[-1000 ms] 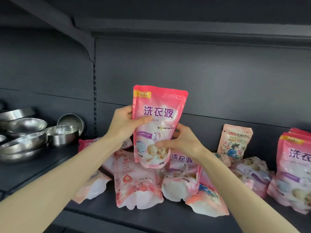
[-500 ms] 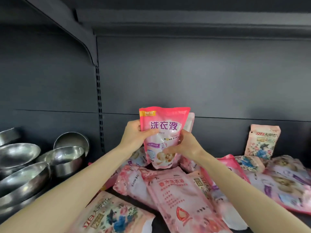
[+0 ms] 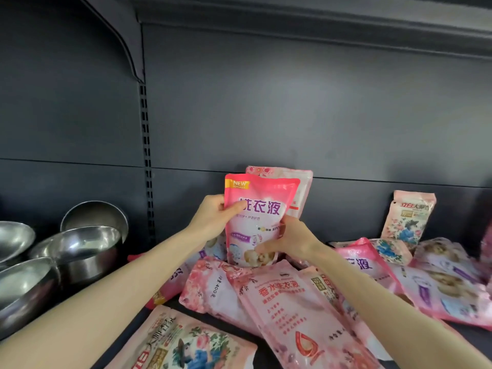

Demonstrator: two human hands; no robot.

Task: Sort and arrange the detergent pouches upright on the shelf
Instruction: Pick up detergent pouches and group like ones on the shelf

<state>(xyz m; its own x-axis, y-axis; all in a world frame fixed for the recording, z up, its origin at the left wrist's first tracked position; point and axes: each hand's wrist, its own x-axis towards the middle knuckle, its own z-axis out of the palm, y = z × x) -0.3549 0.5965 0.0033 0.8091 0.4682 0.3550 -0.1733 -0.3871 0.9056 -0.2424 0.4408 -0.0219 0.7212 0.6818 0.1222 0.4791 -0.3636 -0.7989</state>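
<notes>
Dark shelf (image 3: pixel 474 342) boards carry a heap of fallen pouches. The pink detergent pouch (image 3: pixel 261 222), held high a second ago, now sits upright at the far back against a paler pouch (image 3: pixel 303 193). The left hand (image 3: pixel 213 219) grips its left edge and the right hand (image 3: pixel 288 241) pinches its lower right, so it looks nearly placed.

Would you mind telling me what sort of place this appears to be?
Probably a shop aisle or stockroom: dark metal shelving with a slotted upright, many pink detergent pouches heaped on it, and steel bowls alongside.
</notes>
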